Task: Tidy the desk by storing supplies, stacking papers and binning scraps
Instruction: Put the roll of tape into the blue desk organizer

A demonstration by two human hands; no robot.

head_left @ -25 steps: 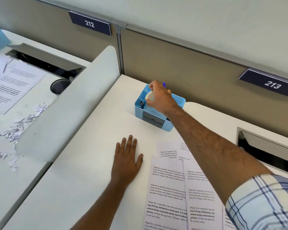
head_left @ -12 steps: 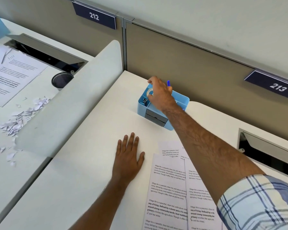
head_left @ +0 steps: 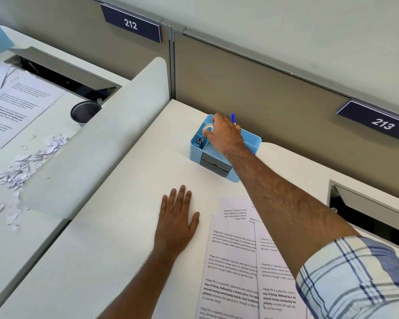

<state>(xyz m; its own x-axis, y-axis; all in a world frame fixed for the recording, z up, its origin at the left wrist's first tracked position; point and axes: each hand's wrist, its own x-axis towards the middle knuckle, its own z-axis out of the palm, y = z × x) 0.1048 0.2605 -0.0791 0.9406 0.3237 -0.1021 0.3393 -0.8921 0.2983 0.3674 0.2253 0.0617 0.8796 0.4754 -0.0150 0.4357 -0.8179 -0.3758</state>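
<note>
Right hand reaches deep across the desk, fingers curled round the roll of clear tape, holding it in the back-left compartment of the blue desk organizer. Left hand lies flat, fingers straight, beside the printed sheets. Risk: the blue pen stands just behind the knuckles and could get knocked, or the light organizer nudged backward.

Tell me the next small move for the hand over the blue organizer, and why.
Probably lower the tape roll a little further and let go. The right hand pinches it just above the back left compartment of the blue organizer, already inside its walls, so storing it only needs a release. The left hand rests flat on the desk, the printed sheets still unstacked.
</note>
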